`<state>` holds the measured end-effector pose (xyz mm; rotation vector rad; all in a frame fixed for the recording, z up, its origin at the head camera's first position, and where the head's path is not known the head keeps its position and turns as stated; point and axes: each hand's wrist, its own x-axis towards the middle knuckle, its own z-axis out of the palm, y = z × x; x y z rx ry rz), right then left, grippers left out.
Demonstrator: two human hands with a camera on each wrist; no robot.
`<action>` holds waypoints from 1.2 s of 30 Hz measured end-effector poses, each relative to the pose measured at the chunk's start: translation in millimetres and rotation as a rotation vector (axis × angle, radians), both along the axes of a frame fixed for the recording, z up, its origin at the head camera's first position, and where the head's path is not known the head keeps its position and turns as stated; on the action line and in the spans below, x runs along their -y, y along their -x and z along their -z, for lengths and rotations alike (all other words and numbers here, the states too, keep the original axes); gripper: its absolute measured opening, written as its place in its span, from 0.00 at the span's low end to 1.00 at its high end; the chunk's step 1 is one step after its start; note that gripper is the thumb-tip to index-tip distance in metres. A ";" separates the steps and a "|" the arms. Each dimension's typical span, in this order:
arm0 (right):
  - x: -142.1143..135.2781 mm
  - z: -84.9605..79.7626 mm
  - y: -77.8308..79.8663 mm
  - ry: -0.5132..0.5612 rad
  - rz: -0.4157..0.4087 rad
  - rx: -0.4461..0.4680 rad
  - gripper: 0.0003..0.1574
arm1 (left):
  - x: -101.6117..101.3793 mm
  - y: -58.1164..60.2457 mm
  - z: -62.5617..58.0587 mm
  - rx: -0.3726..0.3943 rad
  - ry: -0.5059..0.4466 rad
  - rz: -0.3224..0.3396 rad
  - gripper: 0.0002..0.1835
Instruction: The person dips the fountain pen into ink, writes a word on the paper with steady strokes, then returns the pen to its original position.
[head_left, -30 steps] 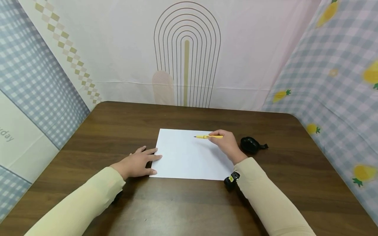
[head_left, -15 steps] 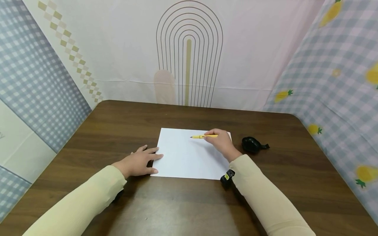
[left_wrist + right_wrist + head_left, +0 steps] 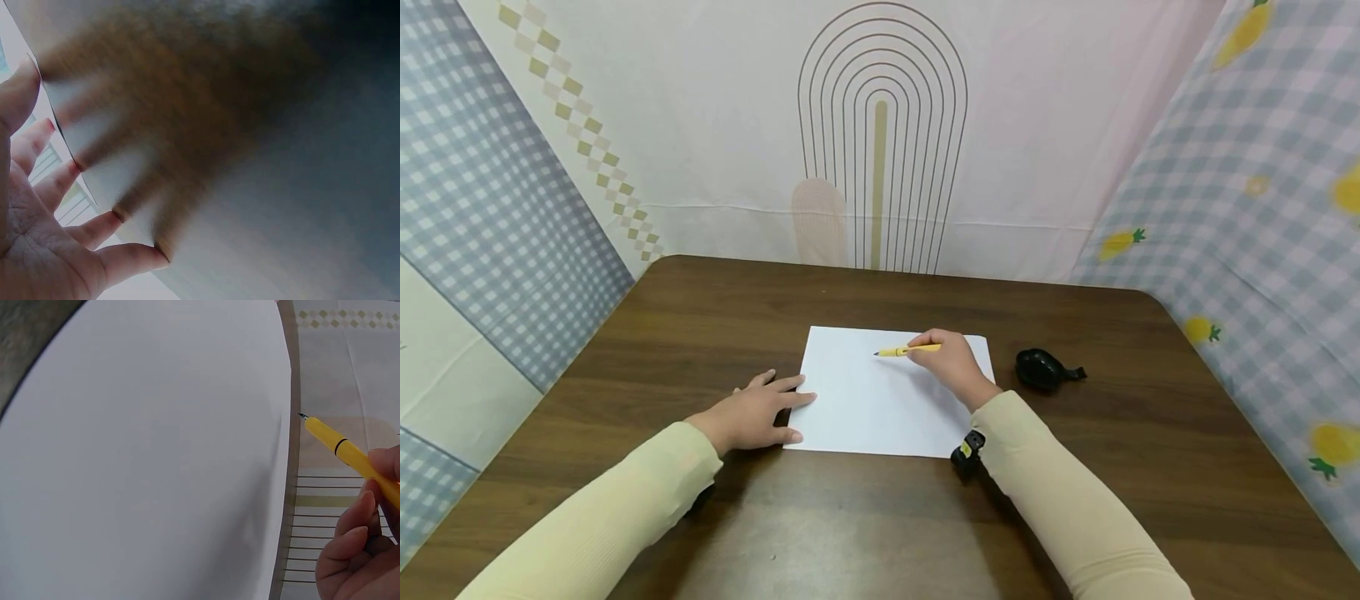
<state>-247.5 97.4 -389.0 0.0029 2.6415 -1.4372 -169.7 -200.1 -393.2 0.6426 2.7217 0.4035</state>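
A blank white sheet of paper (image 3: 865,400) lies on the brown wooden table (image 3: 850,517). My left hand (image 3: 756,414) rests at the sheet's left edge with fingers spread; some fingertips touch the paper. The left wrist view shows that hand (image 3: 56,231) from the palm side, its fingertips on the surface. Over the sheet's upper right part, my right hand (image 3: 951,362) pinches a yellow pen (image 3: 895,352) between thumb and fingers. In the right wrist view, the pen (image 3: 350,454) has its dark nib bare and apart from the paper.
To the right of the sheet lies a shiny black object (image 3: 1039,369) with a short tail, its kind unclear. A black wrist camera (image 3: 967,454) sits under the right sleeve. Patterned cloths (image 3: 715,125) hang behind the table and at both sides.
My right hand has moved left over the paper with the pen, bringing the nib nearer the sheet's middle. My left hand stays in place on the edge.
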 end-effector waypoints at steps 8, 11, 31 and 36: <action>5.8 2.4 0.6 -0.001 -0.018 -0.020 0.10 | -0.2 -0.4 -0.9 -0.008 0.000 0.010 0.33; 7.9 2.8 0.7 -0.007 -0.020 -0.018 0.10 | 0.2 0.1 0.1 -0.011 0.002 0.011 0.33; 17.6 3.7 3.7 0.002 -0.041 0.010 0.10 | 0.5 -0.5 1.9 -0.010 0.006 0.005 0.33; 20.5 1.5 3.4 0.009 -0.041 0.020 0.09 | 0.5 -0.1 1.8 -0.011 0.009 0.003 0.33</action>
